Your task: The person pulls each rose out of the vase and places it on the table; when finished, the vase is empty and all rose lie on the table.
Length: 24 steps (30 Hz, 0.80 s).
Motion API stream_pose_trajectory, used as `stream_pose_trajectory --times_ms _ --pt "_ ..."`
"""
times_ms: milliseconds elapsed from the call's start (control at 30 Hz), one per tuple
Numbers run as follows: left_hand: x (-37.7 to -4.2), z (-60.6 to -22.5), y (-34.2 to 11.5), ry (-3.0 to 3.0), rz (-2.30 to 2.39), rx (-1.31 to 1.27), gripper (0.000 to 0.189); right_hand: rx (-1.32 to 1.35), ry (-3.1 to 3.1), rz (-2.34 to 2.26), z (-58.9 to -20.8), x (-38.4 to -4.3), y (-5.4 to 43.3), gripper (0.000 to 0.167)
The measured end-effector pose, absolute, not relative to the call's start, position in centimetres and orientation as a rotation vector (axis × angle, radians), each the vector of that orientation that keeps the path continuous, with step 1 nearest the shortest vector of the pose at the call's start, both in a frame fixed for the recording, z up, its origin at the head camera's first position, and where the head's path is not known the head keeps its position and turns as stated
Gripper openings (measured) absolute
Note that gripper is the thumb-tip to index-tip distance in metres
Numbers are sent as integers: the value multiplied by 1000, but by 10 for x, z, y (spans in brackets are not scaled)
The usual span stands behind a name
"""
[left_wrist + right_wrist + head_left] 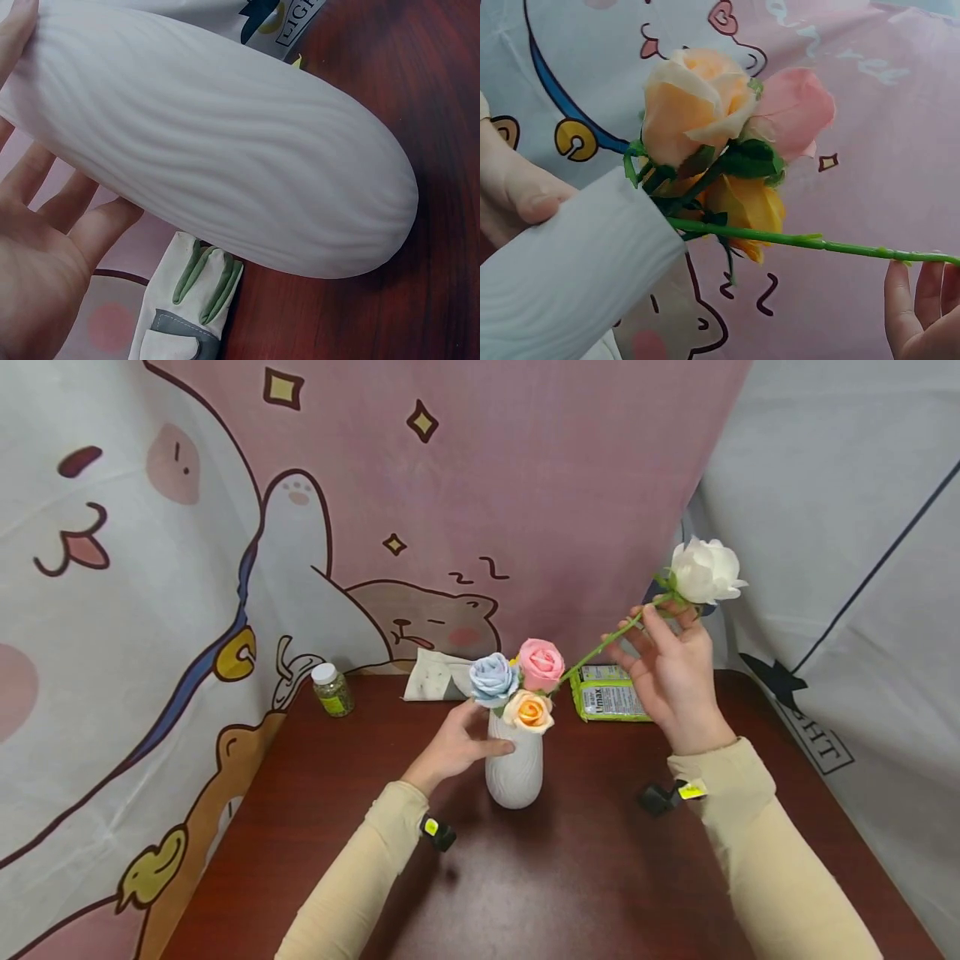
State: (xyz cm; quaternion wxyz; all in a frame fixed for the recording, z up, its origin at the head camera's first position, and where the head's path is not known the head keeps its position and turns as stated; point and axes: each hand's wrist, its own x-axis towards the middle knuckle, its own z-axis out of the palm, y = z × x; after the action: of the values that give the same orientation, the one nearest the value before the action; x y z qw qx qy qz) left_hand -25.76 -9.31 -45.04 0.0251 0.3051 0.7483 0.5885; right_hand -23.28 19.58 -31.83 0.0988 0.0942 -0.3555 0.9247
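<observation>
A white vase point(514, 772) with a wavy ribbed surface stands on the table. My left hand point(454, 747) grips its upper part from the left, thumb in front and fingers behind. Blue point(493, 679), pink point(542, 662) and peach point(529, 712) artificial roses fill its mouth, and a yellow rose point(750, 206) shows among them in the right wrist view. Up at the right, my right hand point(675, 677) pinches a white rose point(707, 572) by its stem just below the bloom. That green stem point(802, 240) slants down to the vase mouth, where its lower end is hidden.
Toward the table's point(480, 893) back left stands a small jar point(332, 692) with a white lid. Behind the vase lies a white and grey glove point(187, 300). A green and white packet point(611, 695) lies behind to the right. Printed cloth point(562, 485) hangs around the table.
</observation>
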Motion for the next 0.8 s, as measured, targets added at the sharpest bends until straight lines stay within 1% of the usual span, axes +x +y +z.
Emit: stream_pose_trajectory --times_ms 233,500,633,800 --pt "-258 -450 -93 2298 1821 939 79 266 -1038 2739 -318 -233 200 24" --pt "-258 -449 -93 2293 1832 945 78 467 -1017 2653 -310 -229 191 15" --pt "-259 -451 -93 2282 1833 944 80 542 -996 2625 -304 -226 190 15" --pt "-260 -451 -92 2261 1846 966 83 482 -1092 2536 -302 -225 188 17"
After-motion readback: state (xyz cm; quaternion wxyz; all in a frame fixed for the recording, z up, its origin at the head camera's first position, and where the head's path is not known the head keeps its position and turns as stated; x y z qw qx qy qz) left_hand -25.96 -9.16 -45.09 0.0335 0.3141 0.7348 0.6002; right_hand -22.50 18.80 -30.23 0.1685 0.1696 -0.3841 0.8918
